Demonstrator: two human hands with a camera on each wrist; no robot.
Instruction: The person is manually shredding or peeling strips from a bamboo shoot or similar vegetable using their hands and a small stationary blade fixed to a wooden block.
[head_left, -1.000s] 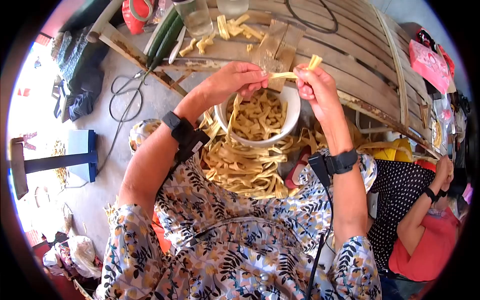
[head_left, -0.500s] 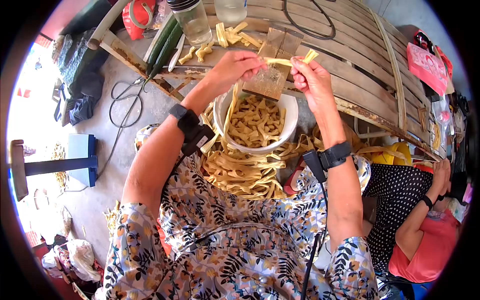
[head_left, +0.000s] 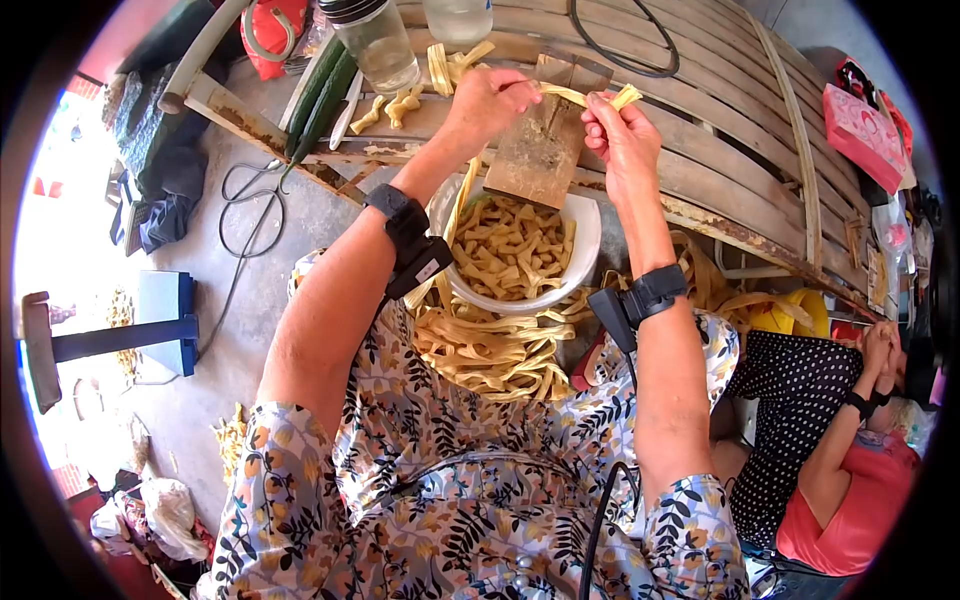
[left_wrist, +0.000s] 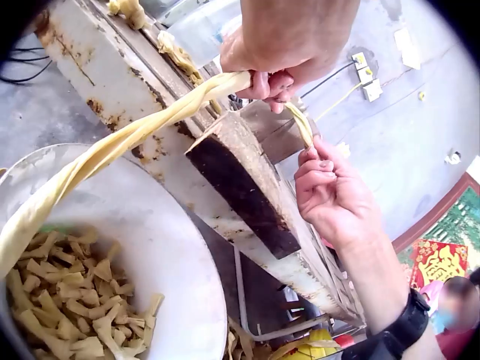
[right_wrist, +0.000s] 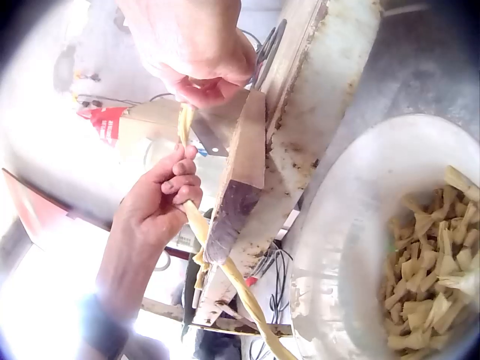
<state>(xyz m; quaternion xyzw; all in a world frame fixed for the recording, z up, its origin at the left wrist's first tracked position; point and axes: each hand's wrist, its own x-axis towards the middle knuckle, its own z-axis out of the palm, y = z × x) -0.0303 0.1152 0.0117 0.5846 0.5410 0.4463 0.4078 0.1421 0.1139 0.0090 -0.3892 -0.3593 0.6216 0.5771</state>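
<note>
Both hands hold one long, twisted pale-yellow strip (left_wrist: pixel 127 135), which looks like tofu skin. My left hand (head_left: pixel 492 103) grips it, and its long tail hangs down toward the white bucket (head_left: pixel 592 240). My right hand (head_left: pixel 622 140) pinches it near its short end, between thumb and fingers. A short stretch runs taut between the hands above a wooden board (head_left: pixel 538 150) that juts over the bench edge. By the board stands a flat grey metal piece (right_wrist: pixel 210 139) with a small hole. Many short yellow pieces (head_left: pixel 510 245), flared at their ends, fill the bucket's bottom.
A slatted bench (head_left: pixel 720 150) carries a lidded jar (head_left: pixel 375 50), cucumbers (head_left: pixel 320 105), a white-handled knife (head_left: pixel 346 112) and several yellow pieces (head_left: pixel 402 105). More long strips (head_left: pixel 490 350) lie heaped below the bucket. Another person (head_left: pixel 850 470) sits at the right.
Both hands have moved forward over the board, still holding the strip. More of the board now shows between them. The other person remains seated.
</note>
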